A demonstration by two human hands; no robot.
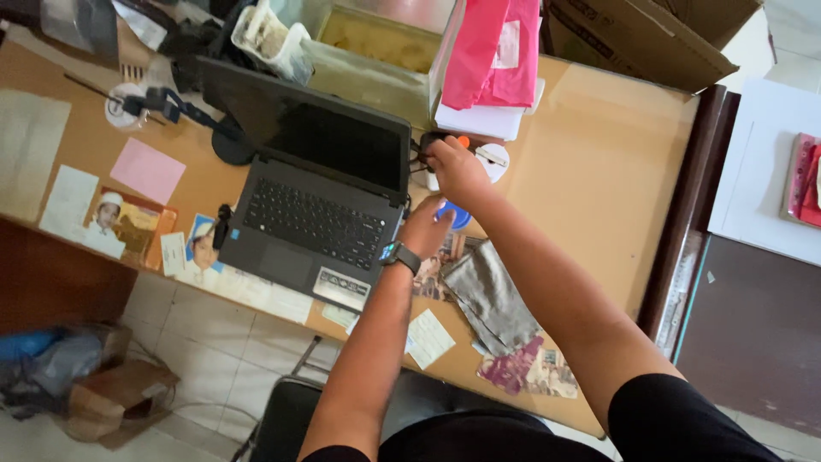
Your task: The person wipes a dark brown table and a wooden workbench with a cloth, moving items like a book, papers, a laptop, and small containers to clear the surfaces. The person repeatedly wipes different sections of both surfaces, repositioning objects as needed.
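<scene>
Right hand point(453, 164) is pinching, fingers together, a small black object point(430, 139) beside the open laptop point(316, 201). Left hand point(425, 227) is resting on a blue-capped item point(457, 216) below; its fingers can't be made out.

One camera only, worn on the person's head. It looks steeply down, almost vertically, onto a wooden desk point(590, 171), with the frame rotated so the desk edges run diagonally. Both forearms enter from the bottom edge and reach away from the lens toward the frame centre, beside an open laptop point(321, 205). The view is wide: it takes in the whole desk width, tiled floor point(214, 334) at lower left and a cardboard box point(641, 38) at top. No second view exists, so no overlap applies.
</scene>
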